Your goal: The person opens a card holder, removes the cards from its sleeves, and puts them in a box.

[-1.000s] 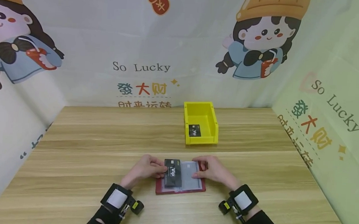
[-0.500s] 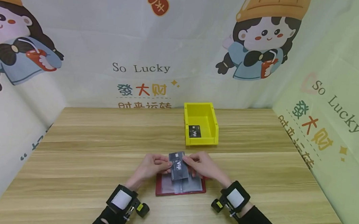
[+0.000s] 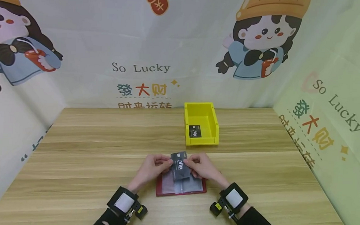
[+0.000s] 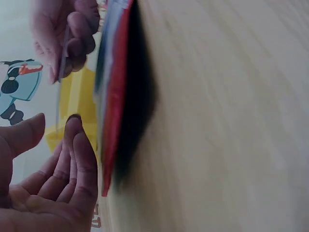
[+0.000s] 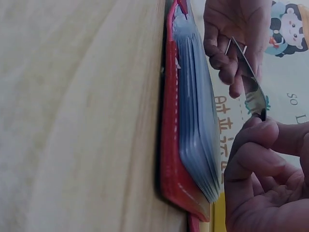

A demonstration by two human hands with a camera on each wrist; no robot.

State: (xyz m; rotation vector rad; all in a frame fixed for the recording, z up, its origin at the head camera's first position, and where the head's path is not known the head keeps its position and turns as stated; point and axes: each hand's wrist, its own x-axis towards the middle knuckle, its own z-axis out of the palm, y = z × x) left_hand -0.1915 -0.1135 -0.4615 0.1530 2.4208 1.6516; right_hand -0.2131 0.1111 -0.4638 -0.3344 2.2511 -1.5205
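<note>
A dark card (image 3: 181,167) printed "Vip" stands tilted above an opened red card holder (image 3: 159,190) with clear plastic sleeves. My right hand (image 3: 202,165) pinches the card's right edge between thumb and curled fingers; the right wrist view shows the pinch at the card's near end (image 5: 256,99). My left hand (image 3: 155,167) is at the card's left edge. In the left wrist view its thumb and fingers (image 4: 79,145) stand apart, one on each side of the card's thin edge. The holder lies flat on the table, its stacked sleeves (image 5: 195,111) visible from the side.
Beyond the hands stands a yellow bin (image 3: 209,136) with another dark "Vip" card (image 3: 195,131) in its front left corner. The wooden table (image 3: 83,145) meets a printed cloth backdrop (image 3: 195,52) at the back and sides.
The card has risen from the holder's left sleeve and moved right and away from me. My right hand has left the holder's right edge and taken hold of the card.
</note>
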